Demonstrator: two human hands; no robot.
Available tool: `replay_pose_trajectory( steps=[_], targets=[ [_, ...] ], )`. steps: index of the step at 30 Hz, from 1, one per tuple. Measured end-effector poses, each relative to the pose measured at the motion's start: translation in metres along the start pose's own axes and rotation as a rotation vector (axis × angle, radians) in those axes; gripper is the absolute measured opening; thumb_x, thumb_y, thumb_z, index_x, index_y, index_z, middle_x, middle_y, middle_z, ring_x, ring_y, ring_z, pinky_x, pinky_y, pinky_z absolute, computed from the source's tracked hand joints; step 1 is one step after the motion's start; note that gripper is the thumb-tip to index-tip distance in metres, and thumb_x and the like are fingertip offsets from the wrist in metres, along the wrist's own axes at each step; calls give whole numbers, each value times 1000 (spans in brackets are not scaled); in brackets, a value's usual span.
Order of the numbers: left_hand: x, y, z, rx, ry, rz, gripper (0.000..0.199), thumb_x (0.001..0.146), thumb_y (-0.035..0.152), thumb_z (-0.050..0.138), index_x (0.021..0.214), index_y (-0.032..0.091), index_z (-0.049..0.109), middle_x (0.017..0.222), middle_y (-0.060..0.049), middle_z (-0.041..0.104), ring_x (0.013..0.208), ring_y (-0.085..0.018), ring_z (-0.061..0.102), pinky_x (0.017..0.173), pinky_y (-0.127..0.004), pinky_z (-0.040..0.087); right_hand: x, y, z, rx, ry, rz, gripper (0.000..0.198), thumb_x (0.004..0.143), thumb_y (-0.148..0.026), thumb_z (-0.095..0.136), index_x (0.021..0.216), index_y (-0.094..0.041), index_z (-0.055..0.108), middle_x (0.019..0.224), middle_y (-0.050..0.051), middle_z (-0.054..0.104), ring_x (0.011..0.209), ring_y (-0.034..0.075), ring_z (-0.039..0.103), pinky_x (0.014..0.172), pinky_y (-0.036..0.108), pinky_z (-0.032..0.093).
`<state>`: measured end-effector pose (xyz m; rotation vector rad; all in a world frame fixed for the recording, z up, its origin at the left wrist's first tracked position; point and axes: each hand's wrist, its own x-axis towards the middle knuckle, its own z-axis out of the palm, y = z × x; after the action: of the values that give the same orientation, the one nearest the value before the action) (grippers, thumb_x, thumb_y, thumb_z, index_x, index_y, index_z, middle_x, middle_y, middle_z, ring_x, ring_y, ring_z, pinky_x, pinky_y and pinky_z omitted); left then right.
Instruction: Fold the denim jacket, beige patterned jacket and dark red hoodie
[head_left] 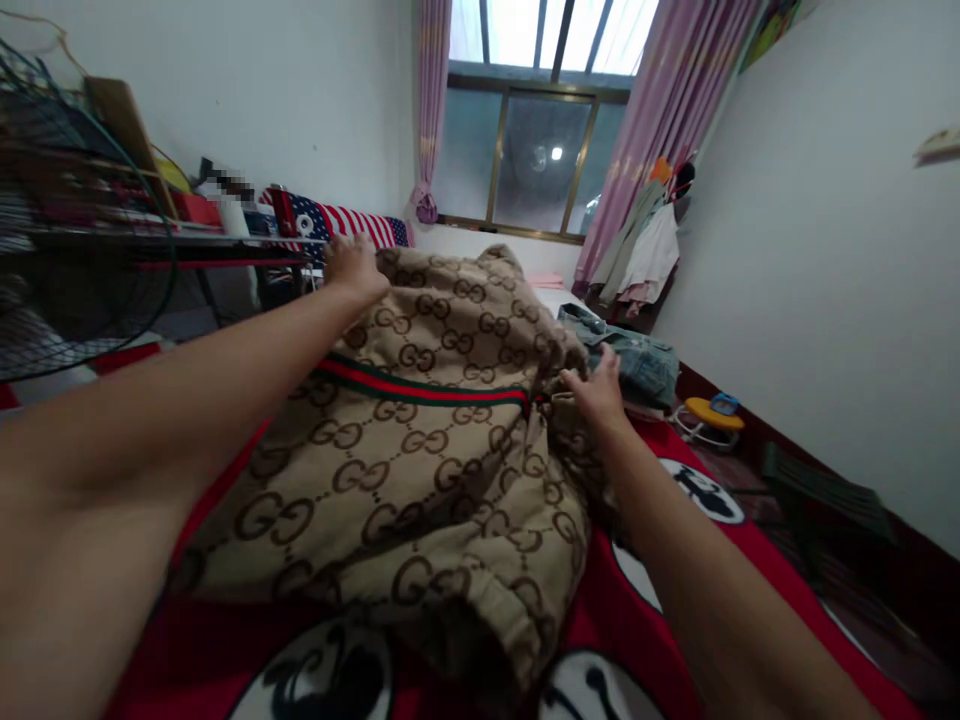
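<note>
A tan jacket (420, 440) with a brown interlocking-letter pattern and a green-red-green stripe spreads across the middle, its upper part raised off the bed. At its upper left edge, my left hand (354, 268) is closed on the fabric, fingertips partly hidden. My right hand (600, 392) is by the bunched sleeve on the right side, thumb and fingers apart, seemingly touching the cloth. Behind that hand lies a folded pile of blue denim (637, 362). Below the jacket is a red bed cover (637, 470) with white round patches and black figures.
A black wire fan guard (82, 340) and a cluttered desk (247, 240) stand at the left. Clothes (649, 255) hang beside the purple curtain (645, 110) near the window. To the right are a yellow round stool (712, 413) and a dark folding stool (825, 490).
</note>
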<state>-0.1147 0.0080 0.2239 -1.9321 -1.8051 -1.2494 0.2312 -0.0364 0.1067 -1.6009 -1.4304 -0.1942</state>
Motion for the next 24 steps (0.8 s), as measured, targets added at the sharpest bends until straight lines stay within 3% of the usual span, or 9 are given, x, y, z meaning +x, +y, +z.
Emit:
replay_pose_trajectory(
  steps=[2, 4, 6, 8, 11, 14, 18, 21, 24],
  targets=[
    [-33, 4, 25, -1, -167, 167, 57, 92, 41, 45, 133, 1, 50, 145, -16, 45, 136, -30, 36, 114, -45, 25, -18, 1, 4, -104, -117, -36, 67, 82, -40, 58, 140, -13, 38, 151, 23, 29, 141, 34, 26, 106, 49, 31],
    [-83, 6, 57, 16, -464, 403, 61, 94, 51, 40, 138, 10, 49, 146, -14, 46, 136, -28, 37, 115, -43, 26, -50, 8, 8, -226, -191, -93, 63, 84, -47, 56, 140, -20, 42, 156, 17, 25, 144, 36, 17, 108, 56, 25],
    [-134, 2, 88, 24, -600, 434, 62, 88, 56, 51, 137, 19, 53, 145, -13, 48, 134, -30, 42, 110, -45, 33, -83, 20, 10, -357, -278, -111, 63, 86, -50, 54, 142, -23, 41, 158, 14, 24, 144, 37, 16, 108, 59, 24],
    [-173, -7, 113, 77, -714, 409, 55, 95, 51, 42, 144, 25, 45, 152, -12, 38, 140, -31, 35, 110, -52, 30, -107, 32, 10, -435, -374, -59, 64, 88, -49, 51, 145, -23, 38, 155, 17, 28, 142, 37, 25, 106, 56, 28],
    [-199, -19, 130, 144, -730, 397, 56, 98, 51, 33, 149, 28, 35, 159, -10, 25, 146, -30, 20, 114, -55, 18, -116, 41, 7, -450, -458, 1, 66, 90, -52, 47, 147, -20, 35, 141, 20, 46, 128, 32, 46, 98, 44, 38],
    [-199, -23, 131, 165, -709, 402, 57, 98, 53, 31, 149, 28, 35, 158, -9, 26, 146, -30, 22, 115, -53, 17, -109, 39, 2, -485, -412, -12, 64, 87, -54, 52, 141, -22, 43, 118, 16, 61, 110, 30, 57, 86, 38, 43],
    [-196, -22, 132, 171, -680, 417, 56, 98, 51, 32, 148, 28, 37, 157, -9, 29, 145, -29, 24, 114, -52, 19, -99, 41, -7, -376, -390, 25, 37, 82, -39, 58, 117, -27, 60, 87, 6, 68, 86, 25, 63, 69, 30, 40],
    [-198, -23, 135, 176, -658, 418, 56, 98, 51, 32, 148, 28, 37, 157, -9, 29, 145, -29, 25, 114, -52, 19, -89, 56, -17, -204, -144, 124, 27, 79, -34, 56, 103, -25, 64, 85, 4, 69, 81, 23, 63, 68, 28, 40],
    [-199, -23, 137, 189, -654, 417, 57, 98, 52, 30, 149, 28, 36, 158, -8, 28, 145, -29, 24, 114, -51, 19, -79, 78, -24, -141, 134, 266, 33, 80, -36, 53, 108, -22, 61, 97, 7, 70, 87, 24, 64, 71, 30, 43]
  ],
)
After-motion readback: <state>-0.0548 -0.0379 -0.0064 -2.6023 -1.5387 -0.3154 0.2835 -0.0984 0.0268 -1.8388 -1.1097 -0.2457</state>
